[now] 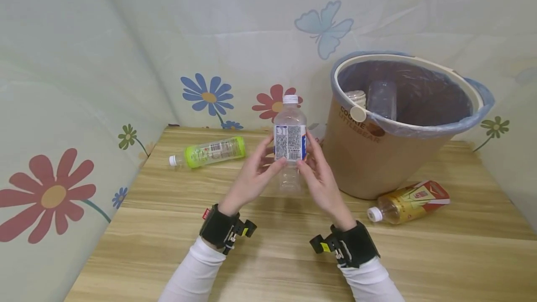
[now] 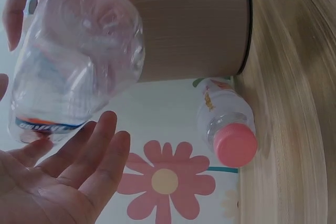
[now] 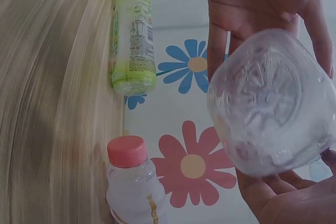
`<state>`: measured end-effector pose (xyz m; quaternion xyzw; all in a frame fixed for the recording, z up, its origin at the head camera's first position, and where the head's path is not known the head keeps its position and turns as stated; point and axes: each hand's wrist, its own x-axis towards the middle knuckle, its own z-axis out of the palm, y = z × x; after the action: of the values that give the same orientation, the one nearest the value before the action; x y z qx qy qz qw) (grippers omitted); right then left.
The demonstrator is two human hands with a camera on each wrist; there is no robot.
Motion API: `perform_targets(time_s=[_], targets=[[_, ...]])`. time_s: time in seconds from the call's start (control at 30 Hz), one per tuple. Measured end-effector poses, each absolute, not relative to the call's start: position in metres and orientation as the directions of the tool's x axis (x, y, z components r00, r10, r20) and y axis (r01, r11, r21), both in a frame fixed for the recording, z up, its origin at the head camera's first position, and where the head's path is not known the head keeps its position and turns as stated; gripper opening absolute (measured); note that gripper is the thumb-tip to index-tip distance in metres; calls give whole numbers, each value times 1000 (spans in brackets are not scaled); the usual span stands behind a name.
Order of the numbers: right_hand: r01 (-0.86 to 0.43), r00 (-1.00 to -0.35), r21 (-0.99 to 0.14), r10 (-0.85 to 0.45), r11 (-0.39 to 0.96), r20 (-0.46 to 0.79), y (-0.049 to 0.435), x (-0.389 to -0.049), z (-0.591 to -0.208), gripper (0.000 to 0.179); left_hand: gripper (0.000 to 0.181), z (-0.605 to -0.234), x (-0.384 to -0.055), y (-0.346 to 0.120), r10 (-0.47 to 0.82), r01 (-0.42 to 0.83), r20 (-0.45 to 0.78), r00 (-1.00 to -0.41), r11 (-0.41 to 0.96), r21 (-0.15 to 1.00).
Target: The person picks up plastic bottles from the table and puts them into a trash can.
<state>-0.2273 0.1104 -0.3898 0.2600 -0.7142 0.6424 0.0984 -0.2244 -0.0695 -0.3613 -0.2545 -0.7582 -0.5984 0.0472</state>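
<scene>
White sleeves (image 1: 193, 271) lying nearest — left hand (image 1: 251, 176) and right hand (image 1: 322, 181), part-curled, holding one clear bottle (image 1: 289, 142) above the table (image 1: 272, 264), near the bucket (image 1: 369, 167) — light, even pressure should be avoiding dents.

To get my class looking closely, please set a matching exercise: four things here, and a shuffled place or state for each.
1. green-labelled bottle
2. blue-and-white-labelled bottle
3. red-and-gold bottle
4. brown bin

A. lined with a bluish bag
B. held by left hand and right hand
C. lying at the table's left
D. lying in front of the bin

Pairs: 1-C, 2-B, 3-D, 4-A
</scene>
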Motion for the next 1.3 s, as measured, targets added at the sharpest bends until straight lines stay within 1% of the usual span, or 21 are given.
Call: perform_targets(time_s=[0.13,0.33,0.5,0.73,1.0,1.2,1.3], targets=[[-526,-830,-849,-244,45,502,112,-229,-390,66,50,-360,-224,-69,330,463,392,-859,174,869],[-551,-818,-829,-264,102,511,113,-229,-390,71,38,-357,-222,-73,293,449,374,-880,253,857],[-563,-807,-818,-292,118,513,109,-220,-379,73,32,-355,-221,-77,276,482,409,-870,301,823],[-560,-815,-815,-275,151,510,106,-211,-371,74,33,-357,-222,-79,267,474,402,-876,322,819],[-591,-796,-797,-253,127,550,102,-210,-372,74,38,-390,-241,-87,249,475,409,-878,336,813],[-601,-791,-790,-227,122,568,105,-222,-386,76,45,-389,-242,-88,238,444,382,-893,331,832],[-604,-790,-792,-208,93,577,107,-225,-388,76,45,-382,-236,-85,243,424,361,-900,304,853]])
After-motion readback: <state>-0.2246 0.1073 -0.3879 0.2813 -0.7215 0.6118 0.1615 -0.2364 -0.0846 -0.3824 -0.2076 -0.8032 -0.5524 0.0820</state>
